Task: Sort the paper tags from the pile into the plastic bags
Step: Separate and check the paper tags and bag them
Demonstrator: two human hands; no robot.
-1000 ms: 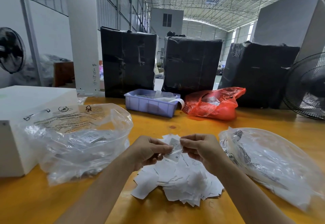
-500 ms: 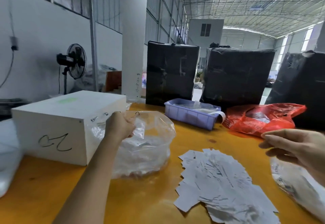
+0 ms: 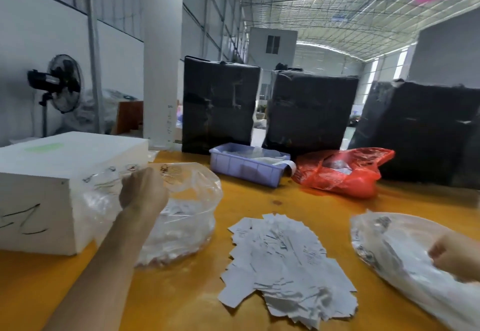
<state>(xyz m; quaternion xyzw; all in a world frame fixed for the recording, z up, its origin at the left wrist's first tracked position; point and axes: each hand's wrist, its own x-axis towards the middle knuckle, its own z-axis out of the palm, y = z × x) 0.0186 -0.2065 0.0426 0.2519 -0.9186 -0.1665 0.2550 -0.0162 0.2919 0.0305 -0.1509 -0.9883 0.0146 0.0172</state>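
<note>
A loose pile of white paper tags (image 3: 285, 260) lies in the middle of the yellow table (image 3: 283, 200). To its left a clear plastic bag (image 3: 187, 224) holding some tags leans against a white box. My left hand (image 3: 144, 193) is at that bag's mouth, its back toward me and its fingers hidden. A second clear plastic bag (image 3: 389, 247) with tags lies at the right. My right hand (image 3: 454, 256) rests on it at the frame's edge, blurred and partly cut off.
The white box (image 3: 52, 174) stands at the left. A purple tray (image 3: 244, 169) and a red plastic bag (image 3: 342, 174) sit behind the pile. Three black wrapped bundles (image 3: 220, 104) line the table's far edge. A fan (image 3: 62, 83) stands at the far left.
Both hands left the pile, where they held one tag together. The left hand went to the left bag's mouth and stays there; the right hand dropped onto the right bag.
</note>
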